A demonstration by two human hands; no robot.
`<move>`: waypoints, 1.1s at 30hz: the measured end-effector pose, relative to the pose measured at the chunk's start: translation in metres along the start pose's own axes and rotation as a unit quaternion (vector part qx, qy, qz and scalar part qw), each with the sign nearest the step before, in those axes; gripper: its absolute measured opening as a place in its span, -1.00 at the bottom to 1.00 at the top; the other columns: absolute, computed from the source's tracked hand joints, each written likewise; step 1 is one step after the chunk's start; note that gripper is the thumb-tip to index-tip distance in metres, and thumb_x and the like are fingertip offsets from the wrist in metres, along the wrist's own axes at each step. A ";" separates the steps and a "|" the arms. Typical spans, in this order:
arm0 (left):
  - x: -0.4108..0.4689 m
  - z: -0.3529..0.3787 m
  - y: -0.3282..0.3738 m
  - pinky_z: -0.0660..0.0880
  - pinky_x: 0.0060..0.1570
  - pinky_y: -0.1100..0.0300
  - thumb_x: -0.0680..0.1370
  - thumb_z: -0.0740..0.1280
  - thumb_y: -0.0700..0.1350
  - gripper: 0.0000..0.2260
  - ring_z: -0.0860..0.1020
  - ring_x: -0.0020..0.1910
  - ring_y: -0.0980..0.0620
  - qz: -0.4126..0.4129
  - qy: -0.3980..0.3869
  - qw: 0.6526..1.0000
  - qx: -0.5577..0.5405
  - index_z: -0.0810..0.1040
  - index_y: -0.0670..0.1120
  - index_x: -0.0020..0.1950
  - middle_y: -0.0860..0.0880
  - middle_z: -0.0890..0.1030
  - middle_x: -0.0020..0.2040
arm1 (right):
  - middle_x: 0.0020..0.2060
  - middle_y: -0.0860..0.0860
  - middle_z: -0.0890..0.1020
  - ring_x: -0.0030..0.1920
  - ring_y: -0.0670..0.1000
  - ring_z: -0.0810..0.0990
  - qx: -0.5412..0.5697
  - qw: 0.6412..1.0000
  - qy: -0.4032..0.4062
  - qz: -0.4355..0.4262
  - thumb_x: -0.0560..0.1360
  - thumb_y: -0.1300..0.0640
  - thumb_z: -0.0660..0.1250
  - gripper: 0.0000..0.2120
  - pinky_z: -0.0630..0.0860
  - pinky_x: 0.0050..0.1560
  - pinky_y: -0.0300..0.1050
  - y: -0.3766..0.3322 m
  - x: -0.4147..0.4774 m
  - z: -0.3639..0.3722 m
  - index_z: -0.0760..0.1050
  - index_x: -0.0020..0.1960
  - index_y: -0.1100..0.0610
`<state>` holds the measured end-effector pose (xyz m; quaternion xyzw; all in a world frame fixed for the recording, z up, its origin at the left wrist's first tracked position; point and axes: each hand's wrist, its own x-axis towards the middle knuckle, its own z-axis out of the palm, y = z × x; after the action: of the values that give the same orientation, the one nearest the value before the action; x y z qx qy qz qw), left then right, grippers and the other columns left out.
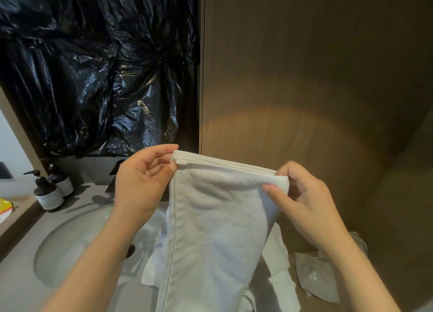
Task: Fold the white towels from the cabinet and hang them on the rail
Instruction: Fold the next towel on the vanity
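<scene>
A brown wood panel point(304, 65) fills the right and crinkled black plastic point(93, 65) the upper left, above a grey counter point(18, 276) with a round sink point(70, 236). A folded white towel point(218, 229) hangs in the air before the panel, over the counter's right end and more white cloth point(278, 264). The left hand point(140, 182) pinches its top left corner and the right hand point(307, 203) pinches its top right corner, thumb in front, while two pump bottles point(48, 193) stand left of the sink.
</scene>
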<state>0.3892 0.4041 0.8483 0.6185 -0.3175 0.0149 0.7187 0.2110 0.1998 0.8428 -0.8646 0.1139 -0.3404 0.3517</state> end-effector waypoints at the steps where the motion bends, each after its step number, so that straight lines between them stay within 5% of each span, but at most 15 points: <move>1: 0.002 0.001 0.001 0.56 -0.08 0.38 0.49 0.36 -0.39 -0.71 0.66 -0.11 0.15 -0.007 -0.003 1.000 -0.009 0.62 -0.03 0.07 0.04 0.71 -0.15 | -0.17 -0.20 0.58 -0.11 -0.14 0.58 0.019 1.000 0.015 0.004 0.42 -0.15 0.36 -0.84 0.50 -0.23 -0.46 -0.002 0.002 0.000 0.45 -0.13 -0.11; 4: 0.005 0.003 0.005 0.58 -0.07 0.33 0.49 0.36 -0.38 -0.71 0.66 -0.08 0.11 -0.025 -0.011 0.999 -0.029 0.62 -0.04 0.07 0.01 0.71 -0.12 | -0.19 -0.10 0.61 -0.17 -0.05 0.62 0.082 0.995 0.044 0.029 0.38 -0.03 0.48 -0.78 0.58 -0.23 -0.32 -0.003 0.005 -0.006 0.48 -0.07 -0.07; 7: 0.005 0.006 0.009 0.59 -0.08 0.31 0.49 0.37 -0.36 -0.72 0.67 -0.06 0.07 -0.023 -0.016 0.999 -0.036 0.63 -0.04 0.08 -0.03 0.71 -0.08 | -0.10 -0.11 0.67 -0.09 -0.05 0.67 0.099 0.992 0.026 0.068 0.28 -0.12 0.50 -0.60 0.65 -0.09 -0.19 -0.006 0.005 -0.015 0.51 0.08 -0.16; 13: 0.003 0.016 0.020 0.59 -0.11 0.28 0.47 0.39 -0.30 -0.76 0.68 -0.05 0.01 -0.020 -0.036 0.997 -0.065 0.63 -0.07 0.10 -0.07 0.71 -0.06 | -0.27 -0.16 0.64 -0.19 -0.15 0.61 0.015 0.997 -0.069 0.037 0.30 -0.27 0.38 -0.77 0.48 -0.28 -0.42 -0.017 0.005 -0.024 0.60 -0.19 -0.14; 16: 0.002 0.023 0.027 0.59 -0.11 0.29 0.46 0.40 -0.29 -0.77 0.68 -0.07 0.02 -0.009 -0.052 0.996 -0.069 0.64 -0.08 0.08 -0.08 0.71 -0.07 | -0.23 -0.22 0.61 -0.13 -0.20 0.59 -0.057 0.996 -0.060 0.026 0.34 -0.32 0.36 -0.75 0.45 -0.22 -0.47 -0.022 0.006 -0.024 0.56 -0.19 -0.16; 22: -0.007 0.041 0.034 0.58 -0.06 0.29 0.46 0.38 -0.41 -0.73 0.67 -0.09 0.03 0.007 -0.089 0.994 -0.063 0.63 -0.09 0.05 -0.09 0.70 -0.10 | -0.07 -0.30 0.61 -0.01 -0.24 0.57 -0.099 0.989 -0.100 -0.054 0.43 -0.33 0.29 -0.66 0.55 -0.06 -0.28 -0.044 0.022 -0.007 0.54 0.11 -0.18; 27: -0.008 0.039 0.037 0.57 -0.10 0.32 0.46 0.36 -0.45 -0.69 0.67 -0.10 0.07 0.021 -0.095 0.993 -0.063 0.62 -0.10 0.06 -0.08 0.71 -0.12 | -0.32 -0.12 0.54 -0.25 -0.10 0.50 -0.130 0.983 -0.095 -0.083 0.57 -0.20 0.21 -0.73 0.42 -0.29 -0.16 -0.045 0.023 0.006 0.47 -0.18 -0.06; 30: -0.009 0.035 0.037 0.58 -0.10 0.31 0.46 0.37 -0.43 -0.70 0.67 -0.08 0.04 0.019 -0.095 0.993 -0.071 0.62 -0.10 0.07 -0.10 0.70 -0.10 | -0.33 -0.14 0.53 -0.26 -0.10 0.51 -0.151 0.981 -0.083 -0.093 0.56 -0.26 0.13 -0.69 0.35 -0.32 -0.28 -0.047 0.020 0.009 0.44 -0.18 -0.08; 33: -0.010 0.031 0.037 0.57 -0.11 0.30 0.45 0.38 -0.39 -0.72 0.68 -0.08 0.03 0.017 -0.096 0.991 -0.088 0.62 -0.09 0.06 -0.10 0.71 -0.09 | -0.29 -0.13 0.56 -0.27 -0.10 0.53 -0.160 0.978 -0.085 -0.100 0.54 -0.32 0.03 -0.62 0.44 -0.28 -0.19 -0.053 0.020 0.013 0.46 -0.06 -0.07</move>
<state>0.3526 0.3882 0.8770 0.5459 -0.3954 -0.0604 0.7363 0.2319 0.2363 0.8828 -0.9422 0.0496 -0.2769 0.1818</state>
